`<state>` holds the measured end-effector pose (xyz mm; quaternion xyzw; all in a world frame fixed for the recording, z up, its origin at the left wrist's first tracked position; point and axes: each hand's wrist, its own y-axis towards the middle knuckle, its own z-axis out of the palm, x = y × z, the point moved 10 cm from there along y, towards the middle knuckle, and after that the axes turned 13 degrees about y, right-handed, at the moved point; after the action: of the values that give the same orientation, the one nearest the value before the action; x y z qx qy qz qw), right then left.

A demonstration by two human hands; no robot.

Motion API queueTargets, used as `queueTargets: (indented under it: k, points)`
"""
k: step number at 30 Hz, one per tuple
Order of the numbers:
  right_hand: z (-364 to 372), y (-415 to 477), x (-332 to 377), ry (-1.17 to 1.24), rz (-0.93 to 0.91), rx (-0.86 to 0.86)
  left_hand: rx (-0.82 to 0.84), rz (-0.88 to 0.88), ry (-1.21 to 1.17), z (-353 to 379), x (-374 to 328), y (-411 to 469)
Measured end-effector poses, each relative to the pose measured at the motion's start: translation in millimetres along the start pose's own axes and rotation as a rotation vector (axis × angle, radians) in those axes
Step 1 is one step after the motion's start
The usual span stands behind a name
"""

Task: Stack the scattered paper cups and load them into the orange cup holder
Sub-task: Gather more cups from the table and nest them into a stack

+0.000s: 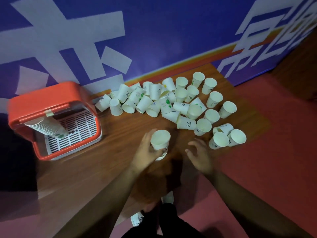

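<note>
The left hand (145,152) is gripping an upright cup (160,140) over the bench (82,169), its fingers curling round the lower wall. The right hand (199,155) is hovering just beside it, holding nothing, with its fingers spread and loosely bent. Beyond both hands the loose cups (171,103) are lying scattered, some upright and some tipped. Well out past the left hand the holder (42,98) is sitting, with a stack (48,129) leaning inside it.
</note>
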<state>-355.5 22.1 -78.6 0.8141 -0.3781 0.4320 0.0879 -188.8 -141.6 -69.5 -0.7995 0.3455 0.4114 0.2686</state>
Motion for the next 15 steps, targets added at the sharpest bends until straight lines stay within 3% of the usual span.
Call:
queueTargets:
  k: [7,15]
  points:
    - [-33.7,21.5,-25.9,-0.078,0.02,-0.057,0.061,0.052,0.299,27.9,12.9,-1.6]
    - [-57.3,86.4,-33.7,-0.138,0.083,-0.078,0.139,-0.121,0.18,66.6,28.0,11.3]
